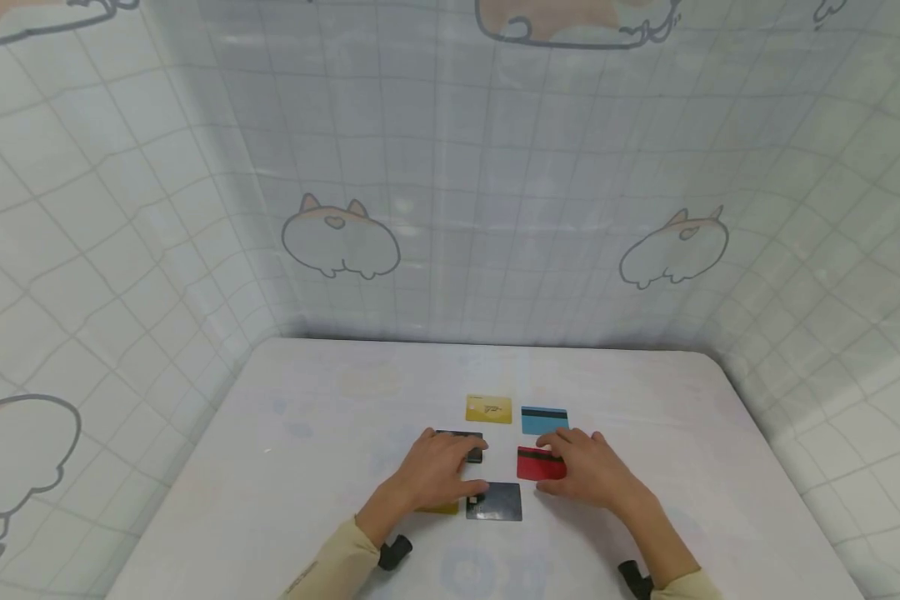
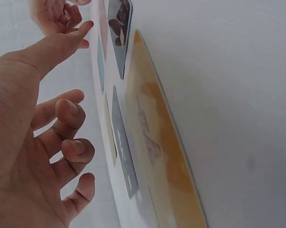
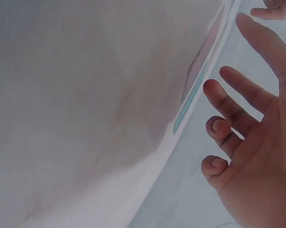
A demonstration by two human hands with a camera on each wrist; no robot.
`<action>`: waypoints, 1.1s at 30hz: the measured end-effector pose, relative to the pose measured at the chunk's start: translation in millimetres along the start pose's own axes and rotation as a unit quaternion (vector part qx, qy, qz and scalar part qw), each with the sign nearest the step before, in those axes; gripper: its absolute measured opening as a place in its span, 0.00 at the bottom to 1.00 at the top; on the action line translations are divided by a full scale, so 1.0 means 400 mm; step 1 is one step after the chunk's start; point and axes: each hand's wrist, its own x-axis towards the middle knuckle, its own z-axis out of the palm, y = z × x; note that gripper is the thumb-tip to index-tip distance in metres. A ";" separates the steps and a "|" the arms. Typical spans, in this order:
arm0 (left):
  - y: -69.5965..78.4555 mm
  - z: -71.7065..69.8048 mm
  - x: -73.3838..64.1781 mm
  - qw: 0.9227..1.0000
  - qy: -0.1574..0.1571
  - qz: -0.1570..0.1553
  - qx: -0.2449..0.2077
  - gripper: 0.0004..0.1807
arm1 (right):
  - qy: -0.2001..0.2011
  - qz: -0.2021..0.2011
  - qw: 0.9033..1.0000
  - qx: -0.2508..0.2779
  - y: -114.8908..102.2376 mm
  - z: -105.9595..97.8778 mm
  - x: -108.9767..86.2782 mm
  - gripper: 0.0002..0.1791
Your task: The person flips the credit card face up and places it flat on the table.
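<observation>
Several cards lie flat on the white table. My left hand (image 1: 437, 468), fingers relaxed and apart, hovers over a black card (image 1: 476, 456) and partly covers a gold card (image 1: 441, 507). Its thumb tip overlaps the left end of a dark grey card (image 1: 497, 502) in the head view. My right hand (image 1: 587, 468) is loosely spread above a red card (image 1: 537, 464) with a dark stripe and hides its right end. In both wrist views the palms face the table with gaps below and nothing held. The left wrist view shows the gold card (image 2: 157, 142) large and close.
Farther back lie a yellow card (image 1: 488, 409) and a blue card (image 1: 544, 420) with a black stripe. A draped cloth wall (image 1: 510, 200) with a grid and cartoon animals rises behind the table (image 1: 307, 400) and along both sides. Black wrist devices (image 1: 395, 552) sit below the sleeves.
</observation>
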 end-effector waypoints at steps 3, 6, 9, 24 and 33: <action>0.006 0.001 0.005 1.000 0.006 0.010 -0.001 0.32 | -0.001 0.005 1.000 -0.003 0.009 -0.001 -0.002 0.37; 0.013 0.002 0.011 1.000 0.008 0.014 0.000 0.31 | -0.005 0.007 1.000 -0.006 0.018 0.000 -0.003 0.37; 0.020 0.007 0.020 1.000 0.007 0.018 0.003 0.31 | -0.010 0.012 1.000 -0.010 0.025 0.004 -0.004 0.37; 0.061 0.020 0.065 1.000 -0.019 0.010 0.015 0.31 | -0.029 0.045 0.999 -0.005 0.058 -0.003 -0.013 0.35; 0.072 0.033 0.102 0.999 -0.028 -0.003 0.023 0.33 | -0.031 0.035 0.999 -0.001 0.061 -0.007 -0.009 0.34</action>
